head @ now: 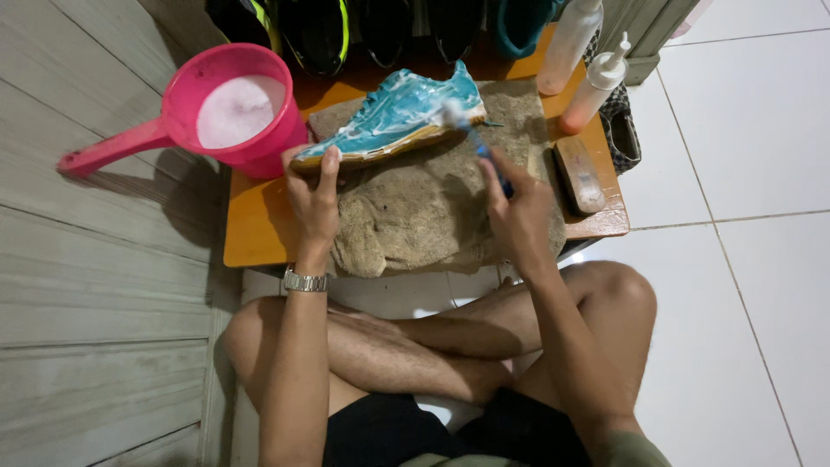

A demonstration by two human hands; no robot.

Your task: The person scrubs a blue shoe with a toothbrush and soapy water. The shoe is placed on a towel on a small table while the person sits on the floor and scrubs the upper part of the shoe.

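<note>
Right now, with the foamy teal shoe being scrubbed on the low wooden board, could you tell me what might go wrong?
1. The pink plastic dipper of suds overhangs the orange wooden board's corner; a nudge from the left hand might tip it.
2. The foamy teal shoe looks slippery and could slide off the tan towel.
3. Brushing with the right hand may knock the two squeeze bottles.

Under the left hand's fingers (322, 177) the teal shoe (393, 117) looks wet and glossy, streaked with white foam, with a paler rubbery sole edge, and it rests on a rough, matt, sand-coloured towel (415, 216) spread over a smooth orange wooden board (255, 229). Between the right hand's fingers (506, 186) is a slim blue plastic brush (484, 151) with foamy bristles. Left of the left fingers sits a shiny pink plastic dipper (186, 121); right of the right fingers lie a wooden-backed scrubbing brush (579, 173) and translucent plastic bottles (592, 86), while the wristwatch (306, 282) gleams like metal.
</note>
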